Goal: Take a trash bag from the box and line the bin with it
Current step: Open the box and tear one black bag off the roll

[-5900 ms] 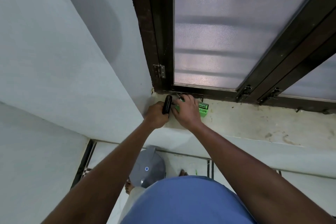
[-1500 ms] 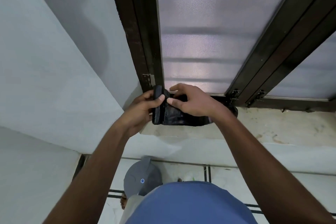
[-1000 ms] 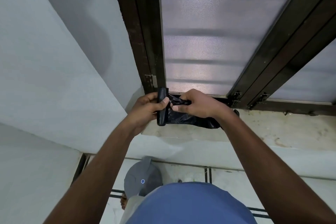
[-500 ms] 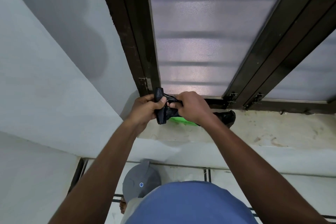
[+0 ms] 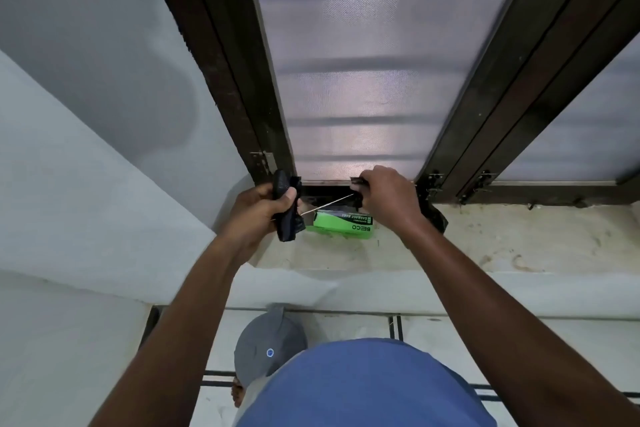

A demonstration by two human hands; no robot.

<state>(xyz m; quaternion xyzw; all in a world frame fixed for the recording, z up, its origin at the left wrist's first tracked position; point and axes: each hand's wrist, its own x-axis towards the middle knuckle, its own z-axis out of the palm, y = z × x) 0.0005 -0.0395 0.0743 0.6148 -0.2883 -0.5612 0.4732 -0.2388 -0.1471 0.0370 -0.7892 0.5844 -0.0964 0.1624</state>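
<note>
My left hand (image 5: 258, 210) grips a black roll of trash bags (image 5: 285, 215) upright above the window sill. My right hand (image 5: 386, 196) pinches a separate black trash bag (image 5: 434, 217), most of it hanging behind my wrist. A thin pale string (image 5: 325, 206) stretches between the roll and the bag. The green trash bag box (image 5: 343, 225) lies on the sill below and between my hands. The grey bin (image 5: 268, 345) with a round lid stands on the floor below, partly hidden by my blue shirt.
The stained stone sill (image 5: 502, 243) runs to the right under a dark wooden window frame (image 5: 249, 87) with frosted panes. White walls close in at the left. Tiled floor (image 5: 353, 326) with dark lines lies below, and a bare foot shows beside the bin.
My hands have pulled apart sideways, splitting the bag from the roll. The green box, hidden before, now shows between them. A string now spans the gap.
</note>
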